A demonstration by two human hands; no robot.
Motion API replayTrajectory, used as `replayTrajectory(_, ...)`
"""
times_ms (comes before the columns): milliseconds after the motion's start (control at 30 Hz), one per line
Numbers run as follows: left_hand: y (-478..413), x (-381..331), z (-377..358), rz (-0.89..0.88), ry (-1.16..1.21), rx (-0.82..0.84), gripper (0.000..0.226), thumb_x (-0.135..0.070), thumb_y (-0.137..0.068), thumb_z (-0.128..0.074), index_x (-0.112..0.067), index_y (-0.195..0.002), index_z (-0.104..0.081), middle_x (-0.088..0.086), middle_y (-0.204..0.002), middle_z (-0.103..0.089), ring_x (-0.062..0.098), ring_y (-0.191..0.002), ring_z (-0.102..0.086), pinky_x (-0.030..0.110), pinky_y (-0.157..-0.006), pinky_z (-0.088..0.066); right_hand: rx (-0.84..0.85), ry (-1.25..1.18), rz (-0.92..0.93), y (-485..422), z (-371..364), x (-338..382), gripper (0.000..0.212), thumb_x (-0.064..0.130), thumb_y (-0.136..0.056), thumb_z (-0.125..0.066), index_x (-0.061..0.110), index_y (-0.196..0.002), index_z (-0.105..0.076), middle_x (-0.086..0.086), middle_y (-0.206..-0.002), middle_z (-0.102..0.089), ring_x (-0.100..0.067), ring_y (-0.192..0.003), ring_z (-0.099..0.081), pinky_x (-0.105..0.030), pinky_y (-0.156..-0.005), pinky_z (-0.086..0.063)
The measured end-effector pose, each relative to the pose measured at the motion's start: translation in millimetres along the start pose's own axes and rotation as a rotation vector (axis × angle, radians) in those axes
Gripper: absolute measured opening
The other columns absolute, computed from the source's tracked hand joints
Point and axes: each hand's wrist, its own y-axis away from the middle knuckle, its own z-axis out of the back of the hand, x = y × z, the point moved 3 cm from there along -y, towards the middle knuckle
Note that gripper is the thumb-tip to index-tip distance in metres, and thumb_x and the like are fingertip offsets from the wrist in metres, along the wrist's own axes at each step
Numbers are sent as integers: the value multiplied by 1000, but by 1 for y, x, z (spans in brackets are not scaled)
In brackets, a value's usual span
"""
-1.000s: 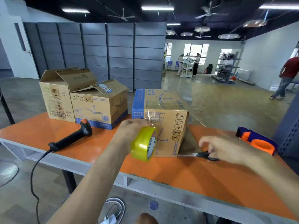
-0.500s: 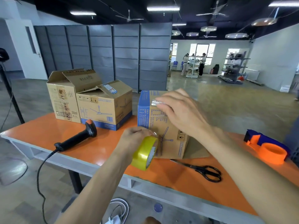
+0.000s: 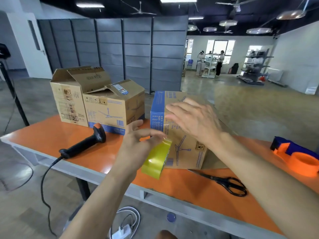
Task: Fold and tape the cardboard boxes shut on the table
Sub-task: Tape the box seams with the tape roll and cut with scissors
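While the right grip (image 3: pixel 193 118) lies flat across the top front edge of the fan carton (image 3: pixel 186 152), fingers straight, the left grip (image 3: pixel 138 145) curls over the yellow tape roll (image 3: pixel 158 161) and holds it just before the carton's front face. The carton stands upright mid-bench (image 3: pixel 51 135). Black scissors (image 3: pixel 227 184) lie near its right corner. A barcode scanner (image 3: pixel 82 145) lies to the left.
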Motion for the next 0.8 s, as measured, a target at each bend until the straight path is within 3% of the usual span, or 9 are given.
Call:
replayTrajectory(100, -3, -2, -3, -86, 6, 62, 17, -18, -88, -76, -33, -85, -83, -25, -145, -40, -12, -146, -22, 29, -115, -29, 7, 30, 9, 6, -4, 1, 48, 53, -102, -44, 18, -119, -71, 6, -111, -74, -18, -97, -68, -34, -59, -52)
replayTrajectory(200, -10, -2, -8, -99, 99, 149, 14, -9, -90, -72, -17, -90, -83, -15, -147, -53, 2, -145, -38, 41, -120, -31, 87, -5, 6, 10, -5, 2, 60, 60, -97, -47, 13, -130, -63, 0, -125, -68, -23, -109, -63, -40, -80, -53)
replayTrajectory(300, -9, -2, -12, -104, 137, 166, 14, -6, -90, -70, -12, -91, -82, -11, -146, -54, 2, -138, -46, 42, -118, -35, 167, -28, -12, 12, -3, 1, 70, 65, -89, -51, 12, -135, -59, -1, -131, -65, -24, -115, -60, -42, -84, -54)
replayTrajectory(467, -5, -3, -14, -98, 131, 145, 15, -5, -91, -67, -9, -91, -81, -5, -142, -57, 10, -139, -46, 47, -118, -35, 84, -156, -141, 3, 5, 2, 49, 53, -100, -44, 20, -125, -69, 5, -122, -72, -23, -111, -65, -42, -80, -56)
replayTrajectory(567, -4, -4, -15, -98, 144, 147, 14, -4, -91, -66, -7, -93, -80, -3, -140, -59, 10, -138, -47, 48, -117, -36, 92, -65, -91, 12, 2, 5, 53, 54, -98, -51, 16, -134, -63, 2, -130, -68, -23, -117, -61, -39, -92, -47)
replayTrajectory(633, -2, -4, -13, -79, 142, 130, 14, -6, -91, -68, -10, -92, -81, -2, -142, -57, 10, -141, -43, 46, -117, -36, 116, -83, -58, 15, 3, 5, 63, 56, -93, -57, 13, -140, -57, 0, -136, -64, -24, -123, -58, -37, -102, -39)
replayTrajectory(700, 3, -3, -9, -27, 150, 47, 13, -12, -90, -72, -19, -89, -83, -1, -141, -52, -2, -133, -45, 33, -112, -39, 144, -131, -56, 20, 6, 6, 73, 52, -91, -62, 11, -149, -47, -3, -146, -56, -23, -132, -50, -37, -116, -29)
replayTrajectory(733, 6, -3, -7, -9, 151, -2, 12, -16, -89, -74, -24, -87, -83, 1, -138, -50, -7, -124, -47, 25, -105, -39, 129, -162, -87, 25, 9, 7, 71, 46, -92, -63, 10, -151, -43, -3, -148, -54, -23, -135, -47, -37, -119, -27)
replayTrajectory(800, 13, -2, -5, -14, 168, -58, 13, -20, -88, -75, -29, -85, -83, 5, -130, -53, -2, -116, -51, 23, -99, -40, 10, -259, -225, 40, 20, 14, 52, 30, -98, -59, 12, -146, -48, -1, -144, -55, -23, -129, -47, -37, -112, -36)
